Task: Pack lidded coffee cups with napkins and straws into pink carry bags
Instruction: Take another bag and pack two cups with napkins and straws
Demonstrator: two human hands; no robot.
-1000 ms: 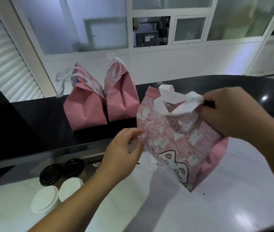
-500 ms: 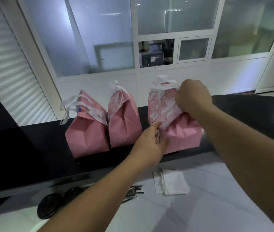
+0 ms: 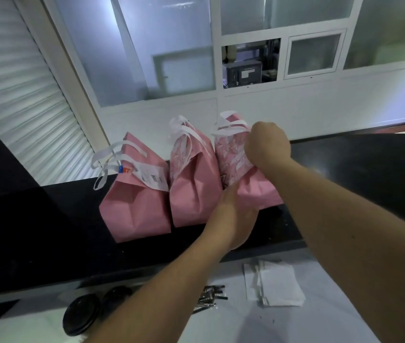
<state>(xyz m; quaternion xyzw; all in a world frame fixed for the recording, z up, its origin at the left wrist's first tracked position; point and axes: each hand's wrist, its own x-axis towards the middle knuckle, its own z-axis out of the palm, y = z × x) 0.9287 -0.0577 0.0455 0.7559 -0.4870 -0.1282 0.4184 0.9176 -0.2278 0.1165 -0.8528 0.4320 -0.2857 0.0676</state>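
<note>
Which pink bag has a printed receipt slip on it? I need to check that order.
The leftmost pink bag: a white printed slip hangs from its top. The middle bag and the right bag, which both hands are on, show none.

We count three pink bags: one at ten o'clock (image 3: 134, 206), one at twelve (image 3: 194, 191) and one at one o'clock (image 3: 253, 191). Two black-lidded cups sit at seven o'clock (image 3: 81, 314) (image 3: 116, 297). One stack of napkins (image 3: 278, 284) lies at five, one bundle of straws (image 3: 210, 297) at six. Two hands: left (image 3: 231, 219), right (image 3: 267, 144).
</note>
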